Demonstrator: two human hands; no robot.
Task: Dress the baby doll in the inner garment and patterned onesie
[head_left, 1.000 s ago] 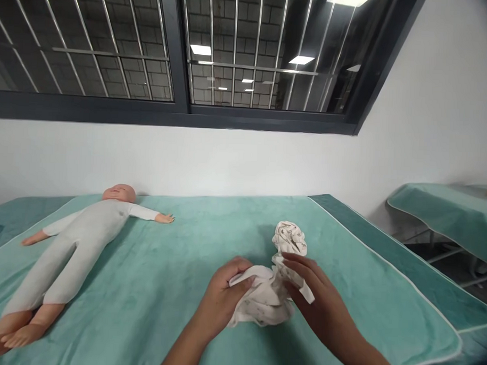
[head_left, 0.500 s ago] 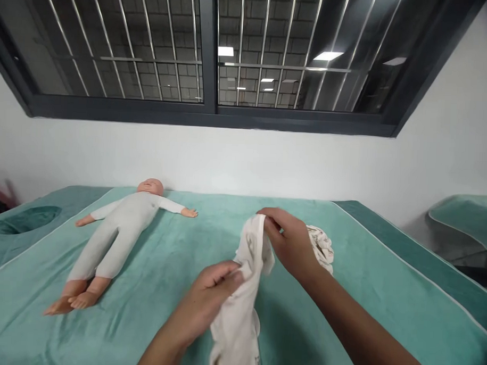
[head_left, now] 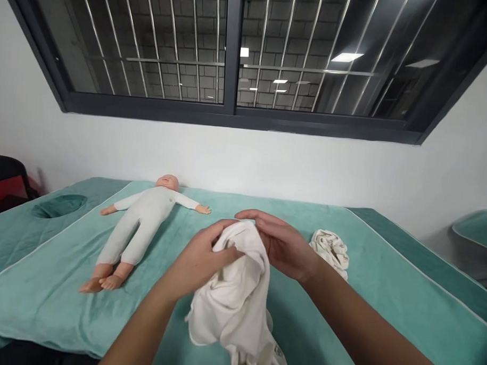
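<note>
Head view: green padded table [head_left: 383,294] spread wide, doll [head_left: 140,224] flat on back at far left, crumpled cloth [head_left: 332,249] at right. White garment [head_left: 235,294] bunched and raised above table, left hand [head_left: 201,258] and right hand [head_left: 281,245] both pinching its top. Loose hanging folds likely to slip or tangle.
</note>
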